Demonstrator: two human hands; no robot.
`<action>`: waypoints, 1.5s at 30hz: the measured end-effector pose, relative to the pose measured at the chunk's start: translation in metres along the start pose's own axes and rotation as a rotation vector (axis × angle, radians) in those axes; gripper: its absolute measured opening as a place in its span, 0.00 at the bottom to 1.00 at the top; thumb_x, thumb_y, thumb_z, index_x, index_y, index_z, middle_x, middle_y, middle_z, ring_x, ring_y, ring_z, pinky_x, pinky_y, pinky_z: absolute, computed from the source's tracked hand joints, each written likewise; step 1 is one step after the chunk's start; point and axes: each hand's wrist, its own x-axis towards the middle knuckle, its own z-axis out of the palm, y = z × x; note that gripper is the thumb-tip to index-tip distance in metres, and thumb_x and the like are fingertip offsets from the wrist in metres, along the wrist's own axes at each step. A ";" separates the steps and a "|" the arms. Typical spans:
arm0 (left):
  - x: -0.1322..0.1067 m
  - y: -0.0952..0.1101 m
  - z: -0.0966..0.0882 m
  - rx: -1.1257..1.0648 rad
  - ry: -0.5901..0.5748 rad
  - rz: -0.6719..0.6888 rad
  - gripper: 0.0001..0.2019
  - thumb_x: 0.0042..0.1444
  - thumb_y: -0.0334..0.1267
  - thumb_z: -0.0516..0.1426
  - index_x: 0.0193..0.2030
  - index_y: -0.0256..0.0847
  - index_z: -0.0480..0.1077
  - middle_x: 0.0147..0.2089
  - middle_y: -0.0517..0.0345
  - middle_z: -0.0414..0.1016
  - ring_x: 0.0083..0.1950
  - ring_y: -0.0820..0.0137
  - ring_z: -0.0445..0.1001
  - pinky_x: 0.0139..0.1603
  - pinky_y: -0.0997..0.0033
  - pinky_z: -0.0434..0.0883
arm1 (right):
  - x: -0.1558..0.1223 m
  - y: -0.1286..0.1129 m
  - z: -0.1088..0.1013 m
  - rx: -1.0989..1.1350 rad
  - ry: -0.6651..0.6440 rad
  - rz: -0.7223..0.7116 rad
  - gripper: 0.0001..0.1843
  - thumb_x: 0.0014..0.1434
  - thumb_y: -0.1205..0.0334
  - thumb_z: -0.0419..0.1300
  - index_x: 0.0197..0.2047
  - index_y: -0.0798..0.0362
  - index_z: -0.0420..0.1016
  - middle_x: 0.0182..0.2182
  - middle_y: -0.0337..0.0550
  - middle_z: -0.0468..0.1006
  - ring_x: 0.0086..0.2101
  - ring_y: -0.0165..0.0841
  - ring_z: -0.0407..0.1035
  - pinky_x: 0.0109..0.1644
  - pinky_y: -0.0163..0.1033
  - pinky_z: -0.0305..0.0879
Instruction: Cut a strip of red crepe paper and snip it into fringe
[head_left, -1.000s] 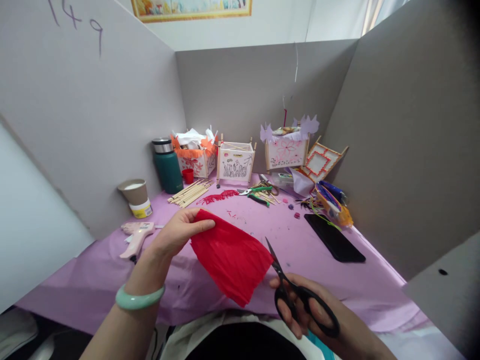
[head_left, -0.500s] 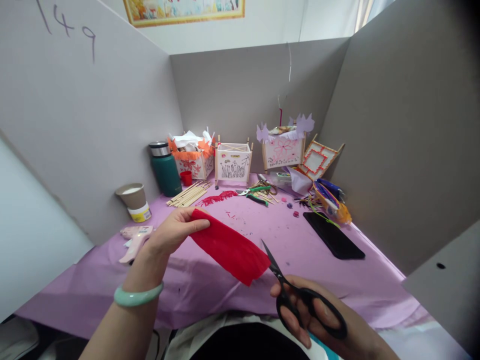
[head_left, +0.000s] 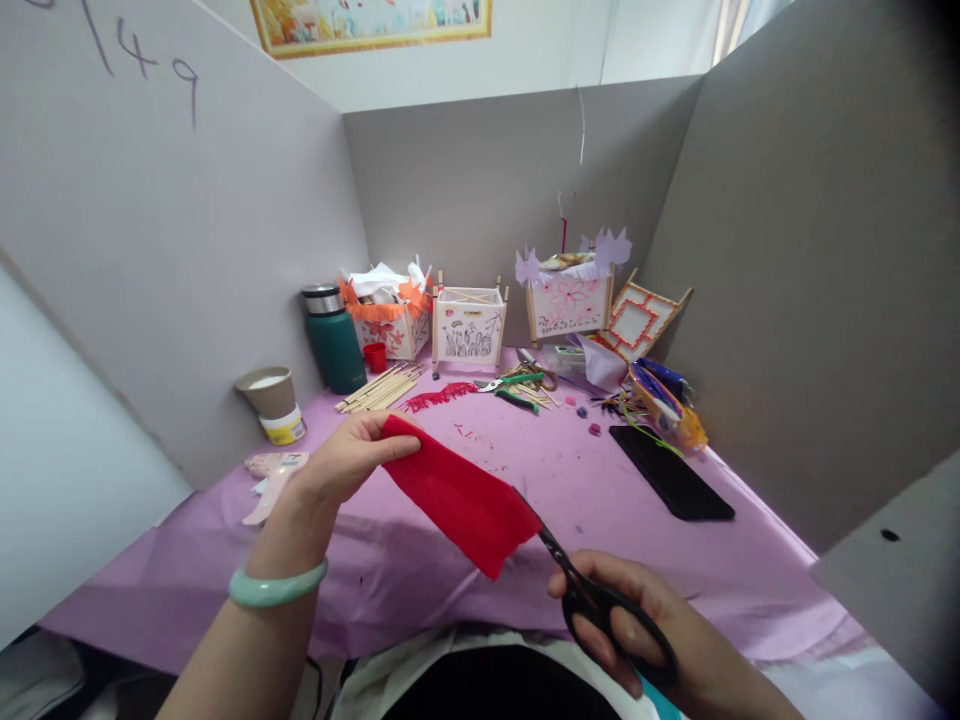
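Observation:
My left hand (head_left: 346, 460) pinches the upper corner of a sheet of red crepe paper (head_left: 459, 494) and holds it above the purple table cover (head_left: 720, 570). My right hand (head_left: 645, 630) grips black scissors (head_left: 592, 595); their blades reach into the paper's right edge. A pale green bangle (head_left: 276, 588) sits on my left wrist.
At the back stand a green flask (head_left: 331, 338), several decorated paper lantern boxes (head_left: 468, 326) and a framed panel (head_left: 637, 320). Wooden sticks (head_left: 379, 388), green-handled pliers (head_left: 517, 385), red fringe scraps (head_left: 439, 396), a black phone (head_left: 671, 472), a glue gun (head_left: 271, 478) and a paper cup (head_left: 270, 395) lie around. Grey partitions enclose three sides.
The red paper has tilted flatter and narrower in view. The scissors moved left, and their blades now meet the paper's right edge.

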 end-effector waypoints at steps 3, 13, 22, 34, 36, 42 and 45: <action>-0.001 0.001 0.000 -0.005 0.000 -0.010 0.11 0.41 0.41 0.67 0.30 0.37 0.77 0.26 0.56 0.76 0.27 0.71 0.72 0.32 0.71 0.70 | -0.001 -0.002 0.000 -0.047 -0.017 0.034 0.33 0.49 0.40 0.64 0.47 0.57 0.68 0.24 0.36 0.67 0.18 0.20 0.54 0.21 0.28 0.45; 0.000 0.005 -0.001 0.039 -0.033 0.005 0.10 0.42 0.41 0.67 0.29 0.37 0.78 0.26 0.55 0.77 0.28 0.71 0.72 0.33 0.72 0.71 | 0.000 -0.011 -0.001 -0.079 -0.117 0.075 0.31 0.51 0.40 0.62 0.49 0.56 0.67 0.27 0.38 0.70 0.21 0.23 0.61 0.26 0.29 0.51; 0.004 0.007 -0.001 0.090 -0.129 -0.008 0.08 0.45 0.39 0.66 0.31 0.38 0.78 0.28 0.54 0.78 0.30 0.70 0.74 0.33 0.72 0.71 | 0.004 -0.016 0.000 -0.086 -0.141 0.048 0.29 0.52 0.43 0.62 0.49 0.56 0.67 0.27 0.38 0.70 0.22 0.23 0.60 0.28 0.30 0.55; 0.003 0.012 0.002 0.100 -0.147 0.019 0.08 0.44 0.39 0.66 0.30 0.37 0.78 0.28 0.54 0.78 0.30 0.70 0.75 0.31 0.74 0.72 | 0.005 -0.021 0.004 -0.115 -0.098 0.091 0.30 0.50 0.42 0.64 0.48 0.55 0.68 0.27 0.38 0.70 0.22 0.24 0.61 0.29 0.32 0.56; 0.003 0.012 0.002 0.102 -0.154 0.019 0.08 0.45 0.39 0.66 0.30 0.38 0.78 0.29 0.54 0.78 0.30 0.70 0.75 0.32 0.74 0.72 | 0.006 -0.020 0.004 -0.116 -0.096 0.088 0.30 0.50 0.43 0.64 0.48 0.55 0.68 0.28 0.38 0.71 0.22 0.24 0.61 0.28 0.32 0.56; 0.004 0.013 0.004 0.083 -0.172 0.016 0.06 0.45 0.38 0.66 0.31 0.39 0.79 0.29 0.55 0.78 0.30 0.71 0.74 0.33 0.74 0.71 | 0.006 -0.018 0.003 -0.097 -0.070 0.078 0.29 0.48 0.45 0.66 0.47 0.55 0.69 0.25 0.36 0.68 0.21 0.22 0.57 0.26 0.29 0.55; 0.004 0.013 0.004 0.082 -0.160 0.014 0.07 0.45 0.38 0.66 0.31 0.38 0.79 0.29 0.54 0.78 0.30 0.71 0.74 0.33 0.74 0.71 | 0.007 -0.018 0.003 -0.075 -0.059 0.080 0.29 0.47 0.44 0.67 0.45 0.55 0.70 0.23 0.35 0.67 0.20 0.20 0.55 0.24 0.28 0.52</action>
